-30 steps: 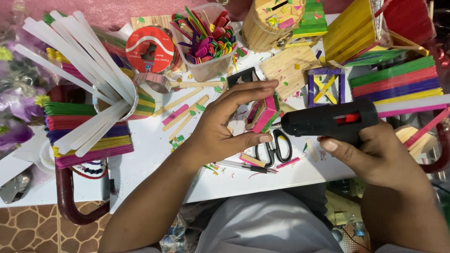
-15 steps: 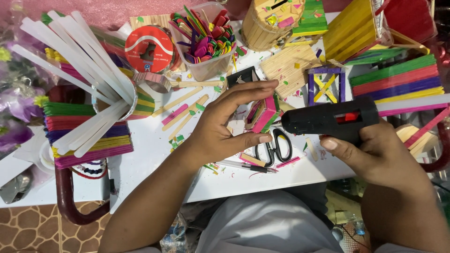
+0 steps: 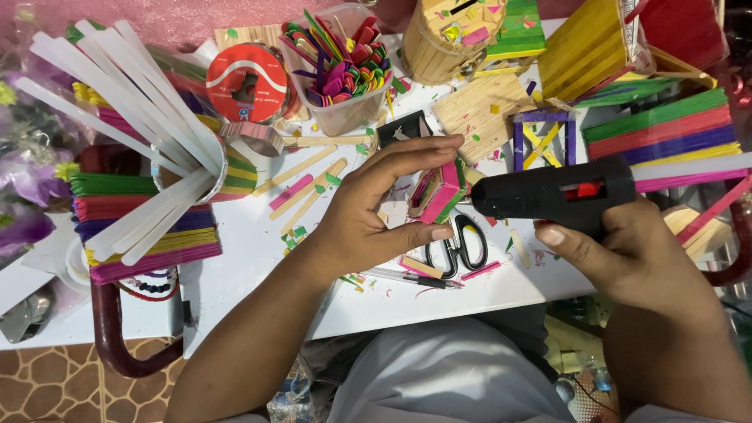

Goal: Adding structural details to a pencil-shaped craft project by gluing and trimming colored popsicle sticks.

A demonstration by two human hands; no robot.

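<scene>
The small stick assembly, a little block of pink and green craft sticks, sat above the middle of the white desk, pinched between the thumb and forefinger of the left hand. That hand was curled into a wide C, thumb below and long fingers arched over the top, so the piece was clamped at its ends and lifted just clear of the desk surface. The right hand was wrapped closed around the grip of a black glue gun, whose nozzle pointed at the right side of the piece and came very near it; whether the tip touched could not be told. Judging by the several sticks already joined into the block, part of the building looked done, while the gluing of this joint appeared to be in hand and not finished. Loose sticks lay just left of the left hand, black-handled scissors rested right below the piece, and a clear tub of coloured sticks stood farther back. A purple and yellow stick frame lay beyond the gun.
</scene>
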